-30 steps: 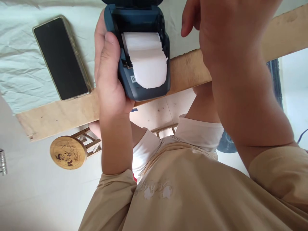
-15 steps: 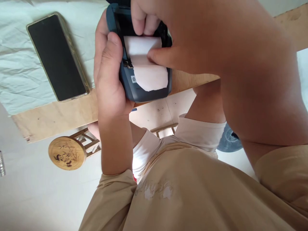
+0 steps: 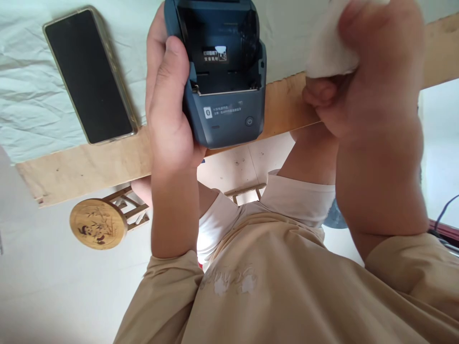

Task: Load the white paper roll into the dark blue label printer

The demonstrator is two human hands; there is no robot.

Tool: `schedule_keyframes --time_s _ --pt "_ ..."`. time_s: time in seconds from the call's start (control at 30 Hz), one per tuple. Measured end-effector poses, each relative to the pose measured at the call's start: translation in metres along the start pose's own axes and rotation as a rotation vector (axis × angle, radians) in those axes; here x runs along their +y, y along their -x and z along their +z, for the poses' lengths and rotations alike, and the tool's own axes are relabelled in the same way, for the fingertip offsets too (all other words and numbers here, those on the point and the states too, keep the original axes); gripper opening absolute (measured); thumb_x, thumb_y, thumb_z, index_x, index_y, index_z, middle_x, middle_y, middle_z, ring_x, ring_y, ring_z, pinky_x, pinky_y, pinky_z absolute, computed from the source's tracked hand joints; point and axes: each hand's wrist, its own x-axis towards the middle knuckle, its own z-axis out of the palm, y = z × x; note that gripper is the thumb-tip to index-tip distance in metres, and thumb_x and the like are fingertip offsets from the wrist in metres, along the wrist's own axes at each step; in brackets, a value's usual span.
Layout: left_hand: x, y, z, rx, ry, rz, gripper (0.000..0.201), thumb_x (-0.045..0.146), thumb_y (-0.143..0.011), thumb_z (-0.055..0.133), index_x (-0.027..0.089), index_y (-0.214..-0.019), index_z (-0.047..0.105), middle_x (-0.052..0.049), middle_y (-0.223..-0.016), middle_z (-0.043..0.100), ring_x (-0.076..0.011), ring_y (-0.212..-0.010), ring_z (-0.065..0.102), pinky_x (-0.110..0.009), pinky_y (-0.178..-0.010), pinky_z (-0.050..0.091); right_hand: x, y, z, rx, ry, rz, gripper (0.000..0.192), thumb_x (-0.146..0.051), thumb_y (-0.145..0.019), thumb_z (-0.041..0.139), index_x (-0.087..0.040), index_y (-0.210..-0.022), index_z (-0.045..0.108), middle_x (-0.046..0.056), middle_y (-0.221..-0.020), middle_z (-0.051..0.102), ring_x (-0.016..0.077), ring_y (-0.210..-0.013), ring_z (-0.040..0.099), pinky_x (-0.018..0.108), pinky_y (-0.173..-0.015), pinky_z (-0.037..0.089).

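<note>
The left hand (image 3: 168, 107) grips the printer (image 3: 227, 122) by its side, thumb beside the open bay (image 3: 229, 81), at the edge of the table (image 3: 86, 167); whether the table bears any weight I cannot tell. The right hand (image 3: 387, 67), blurred, is closed on the white paper (image 3: 324, 55), apart from the printer, to its right. If the left grip loosened, the printer could tip over the edge and drop to the floor (image 3: 53, 286). Too hard a pinch might crease the paper, and a slack one could let it slip or uncoil. With no paper in the bay, a stray finger could smudge the bare parts inside. The phone (image 3: 89, 76) lies just beside the left hand, so a sideways swing might knock it
</note>
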Motion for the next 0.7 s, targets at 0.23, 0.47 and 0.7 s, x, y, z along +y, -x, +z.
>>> schedule_keyframes --time_s 0.23,0.47,0.7 --pt "0.007 0.016 0.012 -0.117 -0.009 -0.188 0.055 0.063 -0.096 0.019 0.043 -0.145 0.035 0.009 -0.141 0.054 -0.0243 -0.158 0.017 -0.046 -0.131 0.027 -0.03 0.002 -0.001 -0.226 0.622 -0.24 0.061 -0.054 -0.093 0.041 -0.007 -0.131 0.048 0.002 -0.127 0.061 0.0116 -0.144 0.044 0.021 -0.129 0.034" --pt "0.022 0.019 0.017 -0.468 -0.033 -0.197 0.032 0.021 -0.097 0.025 0.014 -0.116 0.05 -0.013 -0.124 0.057 -0.0269 -0.122 0.056 -0.048 -0.118 0.04 -0.023 -0.016 0.0 -0.124 0.808 -0.058 0.052 -0.047 -0.084 0.052 -0.014 -0.125 0.058 -0.003 -0.117 0.062 0.007 -0.107 0.059 0.021 -0.098 0.049" --pt "0.022 0.021 0.018 -0.458 0.006 -0.223 0.031 0.02 -0.097 0.026 0.016 -0.12 0.046 -0.011 -0.124 0.057 -0.0233 -0.12 0.056 -0.043 -0.118 0.04 -0.019 -0.009 0.0 -0.09 0.68 -0.048 0.048 -0.037 -0.078 0.063 -0.012 -0.119 0.06 -0.003 -0.112 0.064 0.0054 -0.098 0.058 0.025 -0.106 0.048"
